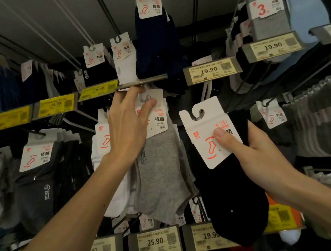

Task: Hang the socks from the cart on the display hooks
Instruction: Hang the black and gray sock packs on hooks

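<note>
1. Above and a little left of the 25.90 price label (155, 242), our left hand (128, 125) reaches up with its fingers stretched. The thumb lies on the card of the hanging grey socks (160, 174). We cannot tell whether it pinches that card.
2. Above and right of that label, our right hand (253, 150) grips the black socks (238, 199), thumb pressed on their tilted white card (205, 133).
</note>
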